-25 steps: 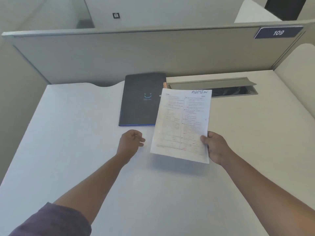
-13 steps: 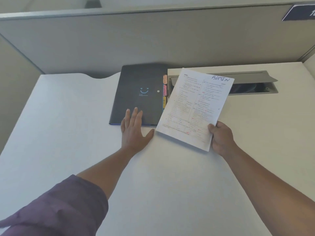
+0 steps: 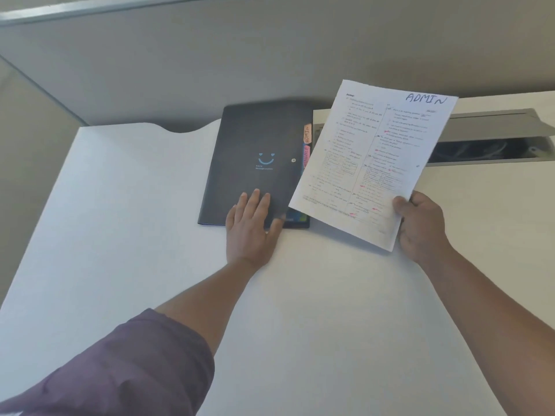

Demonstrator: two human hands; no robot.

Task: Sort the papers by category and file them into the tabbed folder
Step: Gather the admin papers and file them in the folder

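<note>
One view only, from the head camera. Left hand (image 3: 250, 225), a second ago curled loosely short of the folder (image 3: 258, 163), now flat and spread wide on the near part of its dark cover, palm on the near edge, thumb out to the right. Right hand (image 3: 420, 226), as before, pinched shut on the near right corner of the paper (image 3: 369, 163), thumb on top; sheet now tilted further clockwise and raised over the folder's right edge, hiding part of the tabs (image 3: 307, 142). Probably the folder being steadied for opening, so filing about to start, cover not yet lifted.

Folder: closed, dark, flat on the white desk (image 3: 120, 220), straight ahead of the left hand, with a pale blue smile mark and a small snap button near its right edge. Coloured tabs along that edge, just left of the held sheet; orange one lettered ADMIN, pink one below partly hidden. Sheet: white, two printed columns with pink marks, ADMIN handwritten at the far corner, matching the orange tab.
</note>
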